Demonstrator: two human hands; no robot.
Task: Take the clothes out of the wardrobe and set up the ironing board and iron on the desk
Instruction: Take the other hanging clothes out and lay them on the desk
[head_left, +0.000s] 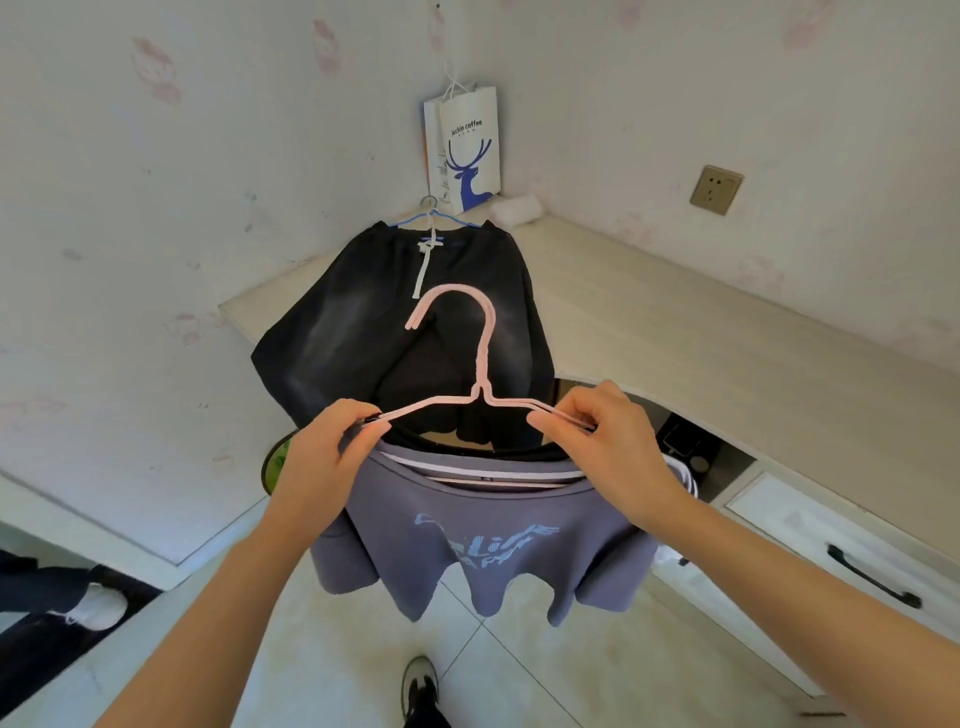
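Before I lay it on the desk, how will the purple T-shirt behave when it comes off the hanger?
Probably floppy: the purple T-shirt already hangs in wavy folds under the pink hanger. It looks light, since fingertips alone carry it. It will likely crumple unless spread flat.

Soft, even daylight is filling the room, and nothing is looking dim. The wide lens is bending the walls and the desk (701, 332) edge outward toward the frame's borders, and my forearms are stretching long at the bottom corners. My left hand (332, 457) and right hand (602, 441) are showing sharply, casting only faint shadows. The floor tiles (332, 649) are giving off a mild sheen. Fine detail is looking slightly smeared by compression.
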